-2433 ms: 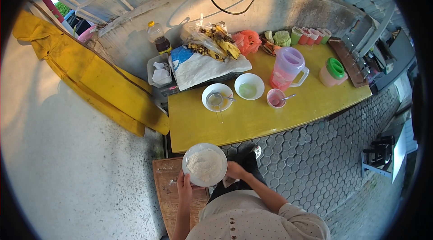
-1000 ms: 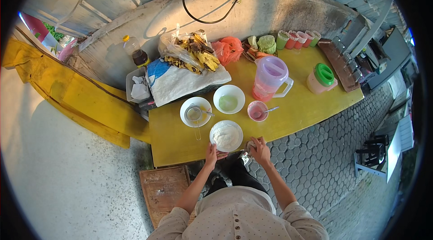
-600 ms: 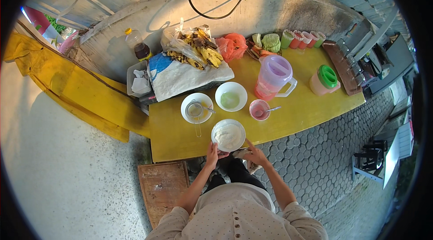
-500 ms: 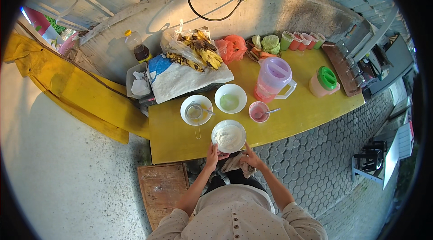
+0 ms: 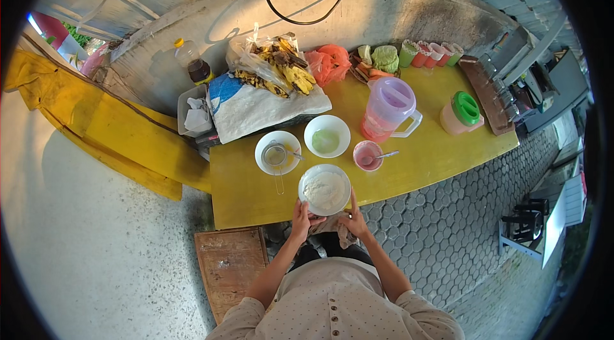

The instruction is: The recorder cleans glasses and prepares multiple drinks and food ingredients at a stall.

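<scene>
One white bowl (image 5: pixel 345 177) holding a heap of white powder (image 5: pixel 324 191) is at the near edge of the table (image 5: pixel 252 205); whether its base touches the tabletop cannot be told. The left hand (image 5: pixel 302 220) grips its near left side, fingers against the wall and partly hidden beneath. The right hand (image 5: pixel 354 221) has a finger laid along the bowl's right side, while its other fingers hold a crumpled brownish cloth (image 5: pixel 332 227) that hangs below the bowl.

Beyond the bowl, to the left, a second bowl (image 5: pixel 258 155) carries a small wire sieve (image 5: pixel 275 156). Next to it is a third bowl (image 5: pixel 345 129) with pale green contents, and to the right a pink cup (image 5: pixel 368 168) with a spoon (image 5: pixel 387 155) leaning in it. Behind the cup stands a pitcher (image 5: pixel 391 104) with a purple lid and red lower part; a green-lidded jug (image 5: pixel 462 115) is farther right.

At the back left, spotted bananas (image 5: pixel 296 75) lie partly in clear plastic on a white sack (image 5: pixel 268 111), beside a red plastic bag (image 5: pixel 329 65). A row of red and green cups (image 5: pixel 422 55) lines the back right.
</scene>
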Motion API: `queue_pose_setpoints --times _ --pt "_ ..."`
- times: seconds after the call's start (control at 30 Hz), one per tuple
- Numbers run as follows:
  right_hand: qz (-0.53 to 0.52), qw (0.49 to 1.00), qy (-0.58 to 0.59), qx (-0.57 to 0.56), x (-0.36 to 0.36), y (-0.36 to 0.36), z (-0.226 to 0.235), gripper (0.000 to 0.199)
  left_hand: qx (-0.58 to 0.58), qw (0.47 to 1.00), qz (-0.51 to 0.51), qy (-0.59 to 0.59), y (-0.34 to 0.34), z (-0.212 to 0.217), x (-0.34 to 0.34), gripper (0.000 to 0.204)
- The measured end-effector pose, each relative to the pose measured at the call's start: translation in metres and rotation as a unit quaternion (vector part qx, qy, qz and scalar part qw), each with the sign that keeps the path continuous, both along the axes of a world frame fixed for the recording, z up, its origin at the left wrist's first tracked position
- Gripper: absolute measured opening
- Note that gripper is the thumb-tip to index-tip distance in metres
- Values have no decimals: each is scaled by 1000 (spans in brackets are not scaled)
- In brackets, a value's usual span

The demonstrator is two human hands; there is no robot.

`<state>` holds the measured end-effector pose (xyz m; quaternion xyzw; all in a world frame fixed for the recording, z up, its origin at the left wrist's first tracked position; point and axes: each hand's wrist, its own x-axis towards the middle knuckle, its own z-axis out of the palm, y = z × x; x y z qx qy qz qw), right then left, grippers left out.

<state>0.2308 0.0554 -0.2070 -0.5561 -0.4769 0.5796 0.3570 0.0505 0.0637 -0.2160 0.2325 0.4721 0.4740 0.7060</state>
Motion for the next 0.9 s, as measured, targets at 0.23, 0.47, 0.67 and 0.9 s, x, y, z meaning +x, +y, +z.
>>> queue_pose_setpoints --times 0.23,0.47,0.67,0.9 --pt "37 988 -150 -5 13 -11 -15 66 5 1000 12 -7 1 -4 -1 40" --pt "-328 888 -317 65 106 4 6 27 -30 998 -16 51 8 -16 -15 40" --pt "-225 863 -442 92 133 42 32 33 -33 998 -39 45 10 -23 -11 40" --pt "-286 901 -271 181 54 21 27 50 -6 998 -31 53 8 11 -5 38"
